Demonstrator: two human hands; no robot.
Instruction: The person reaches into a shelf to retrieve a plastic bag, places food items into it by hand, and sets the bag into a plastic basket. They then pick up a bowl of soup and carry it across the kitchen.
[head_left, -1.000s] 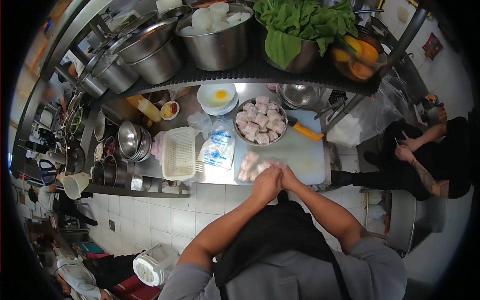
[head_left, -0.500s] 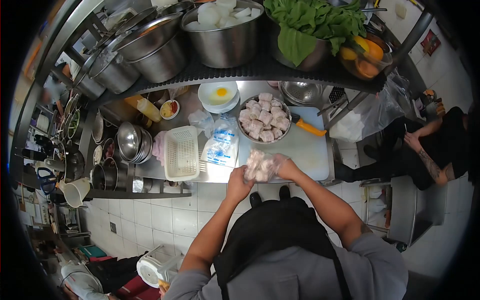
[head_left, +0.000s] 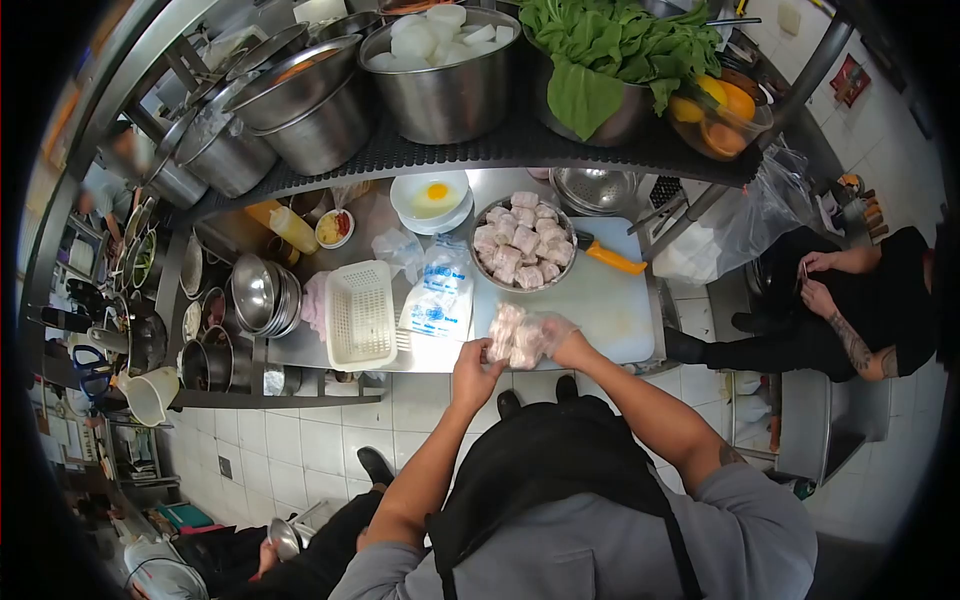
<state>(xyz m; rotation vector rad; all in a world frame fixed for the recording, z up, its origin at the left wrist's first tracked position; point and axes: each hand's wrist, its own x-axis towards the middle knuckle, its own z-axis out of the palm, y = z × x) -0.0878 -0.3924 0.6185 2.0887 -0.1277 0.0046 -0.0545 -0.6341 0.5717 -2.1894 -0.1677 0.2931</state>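
Observation:
Low over the front edge of the white cutting board [head_left: 610,318], I hold a clear plastic bag of pale pink meat pieces [head_left: 513,338]. My left hand [head_left: 478,370] grips the bag's left side between thumb and fingers. At the bag's right end, the fingers of my right hand [head_left: 571,345] are closed around the gathered plastic. Just beyond the bag, a round metal bowl [head_left: 482,271] is heaped with similar meat chunks. A knife with a yellow handle [head_left: 615,259] lies on the board right of the bowl. To the left is a plastic bag pack with blue print [head_left: 440,285].
A white plastic basket [head_left: 360,340] and stacked metal bowls [head_left: 258,290] stand left. Behind is a white bowl with an egg yolk [head_left: 437,192]. A shelf [head_left: 450,157] with pots overhangs the counter. One person [head_left: 850,290] is at right; others are lower left.
The bagged meat has shifted slightly, still in both my hands. At lower left, a person's dark-trousered leg and a metal pan have come into view, covering the white stool.

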